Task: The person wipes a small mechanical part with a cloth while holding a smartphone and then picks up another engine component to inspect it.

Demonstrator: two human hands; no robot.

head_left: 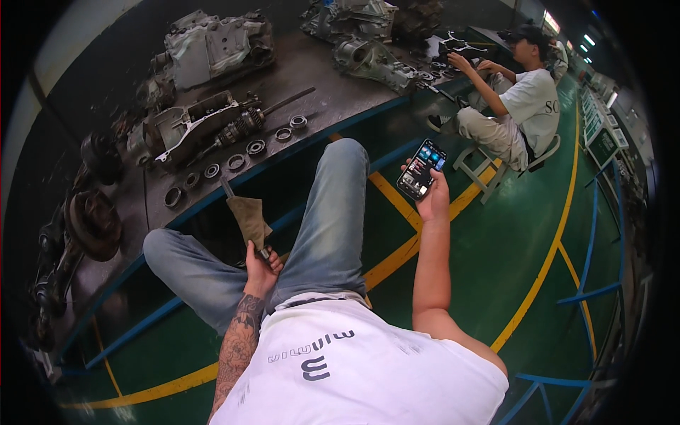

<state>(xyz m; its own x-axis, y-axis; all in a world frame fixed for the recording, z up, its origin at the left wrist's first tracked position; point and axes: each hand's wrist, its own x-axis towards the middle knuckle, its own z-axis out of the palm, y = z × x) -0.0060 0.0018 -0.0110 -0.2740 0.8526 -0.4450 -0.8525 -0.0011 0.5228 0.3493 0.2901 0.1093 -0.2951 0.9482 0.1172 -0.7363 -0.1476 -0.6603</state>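
My right hand (435,201) is closed around a smartphone (423,170) with a lit screen, thumb over its lower right edge. Low between my knees, my left hand (263,268) grips the near end of a metal rod (226,187). A brown cloth (248,218) is wrapped about the rod's middle, and its far end points at the workbench (312,117). Along the bench edge lie several metal rings, among them a toothed ring (256,147). Behind them sits an opened gearbox housing (195,117) beside a gear shaft (241,126).
A large metal casing (219,49) and another housing (375,64) stand farther back. Round rusty parts (92,223) occupy the left end. A co-worker (528,92) sits on a stool (482,170) at the right. Blue rails (142,322) run below the bench.
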